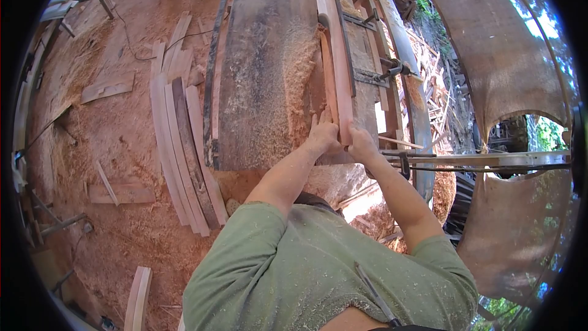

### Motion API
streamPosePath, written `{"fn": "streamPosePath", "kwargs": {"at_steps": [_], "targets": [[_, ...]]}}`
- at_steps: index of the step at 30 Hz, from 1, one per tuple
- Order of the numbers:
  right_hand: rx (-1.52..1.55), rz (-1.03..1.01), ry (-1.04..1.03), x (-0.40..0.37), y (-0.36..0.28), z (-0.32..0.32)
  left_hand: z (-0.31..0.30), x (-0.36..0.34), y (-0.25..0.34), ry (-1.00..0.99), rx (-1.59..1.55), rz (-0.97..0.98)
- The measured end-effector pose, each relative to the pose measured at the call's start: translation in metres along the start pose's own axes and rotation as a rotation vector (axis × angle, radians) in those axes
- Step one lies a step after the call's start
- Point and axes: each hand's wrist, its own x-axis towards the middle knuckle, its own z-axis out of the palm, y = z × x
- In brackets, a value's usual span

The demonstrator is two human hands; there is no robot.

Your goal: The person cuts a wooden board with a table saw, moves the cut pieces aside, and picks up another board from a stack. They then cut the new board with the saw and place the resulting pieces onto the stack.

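A long reddish wooden board runs lengthwise along the right part of a sawdust-covered worktable, beside a dark straight rail. My left hand presses on the near end of the board from its left, fingers stretched forward and apart. At the board's near right corner, my right hand is closed around the end, its fingertips partly hidden. A narrower strip of wood lies along the board's left side, ahead of my left fingers. Sawdust is heaped left of it.
Several long curved wooden pieces lie on the sawdust-covered ground to the left. Clamps sit on the table's right side. A horizontal bar extends right from near my right forearm. Brown cloth sheets hang at right.
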Motion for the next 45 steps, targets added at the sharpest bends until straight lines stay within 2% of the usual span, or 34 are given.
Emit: {"fn": "streamPosePath", "kwargs": {"at_steps": [8, 10, 12, 13, 21, 24, 28, 30, 34, 35, 37, 40, 45], "targets": [[-0.01, 0.062, -0.035, 0.014, -0.014, -0.018, -0.01, 0.018, -0.009, -0.046, 0.003, 0.012], [0.014, -0.072, 0.111, 0.019, -0.005, -0.01, -0.007, 0.022, -0.011, -0.083, -0.002, 0.01], [0.021, -0.032, 0.068, 0.023, -0.002, -0.009, -0.004, 0.022, -0.011, 0.099, -0.03, 0.007], [0.028, 0.008, 0.025, 0.026, -0.003, -0.011, -0.006, 0.023, -0.011, 0.096, -0.032, 0.006], [-0.002, 0.042, 0.038, 0.037, -0.004, -0.016, -0.043, 0.026, -0.005, -0.087, 0.006, -0.018], [0.018, 0.032, 0.073, 0.041, -0.002, -0.016, -0.031, 0.038, -0.012, -0.034, 0.041, -0.019], [0.014, 0.033, 0.067, 0.051, 0.003, -0.017, -0.029, 0.049, -0.019, -0.084, 0.023, -0.004], [0.025, 0.062, 0.066, 0.055, 0.0, -0.019, -0.032, 0.05, -0.02, -0.022, -0.013, 0.001], [-0.013, 0.063, 0.108, 0.062, -0.001, -0.033, -0.04, 0.052, -0.02, -0.021, -0.008, -0.013], [-0.011, 0.064, 0.109, 0.063, -0.003, -0.035, -0.034, 0.056, -0.023, 0.035, -0.023, 0.008], [-0.102, 0.014, 0.24, 0.063, -0.005, -0.038, -0.035, 0.059, -0.025, 0.088, -0.039, 0.03], [-0.157, -0.002, 0.26, 0.074, 0.001, -0.031, -0.036, 0.068, -0.03, 0.028, -0.02, 0.035], [-0.163, 0.073, 0.215, 0.088, 0.002, -0.029, -0.036, 0.078, -0.034, 0.139, -0.04, 0.041]]}}
